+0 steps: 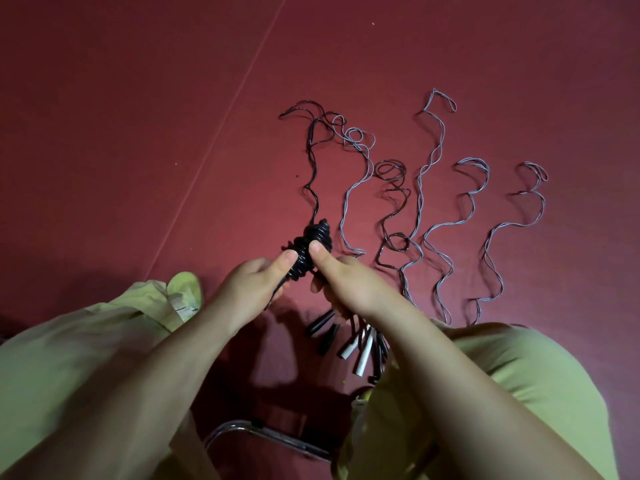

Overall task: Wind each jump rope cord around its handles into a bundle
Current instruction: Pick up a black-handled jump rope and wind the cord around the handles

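Two hands are being used on one black jump rope, held above the dark red floor (pixel 138 98) between the person's knees. The left hand (pixel 249 289) is being kept closed around the lower end of the paired handles, its thumb pressed against the black bundle (pixel 306 251), while the right hand (pixel 341 285) is being closed on the bundle's other side, thumb laid along the coils. Winding is judged to be well under way on this rope: a thick, glossy stack of turns is already being held in place, and a long kinked tail of black cord (pixel 311 161) is being left trailing away across the floor. The next move is judged to call for the coils being pinned firmly by one hand while the slack is being drawn in and laid in tight, even turns by the other, since the springy, slick cord is likely to unwind if released. Several other ropes are lying unwound just to the right: thin grey cords (pixel 429 188) in wavy, doubled loops, with slim cylindrical black and white handles (pixel 363 355) clustered near the right forearm. A curved chrome chair frame (pixel 263 434) is being glimpsed below.
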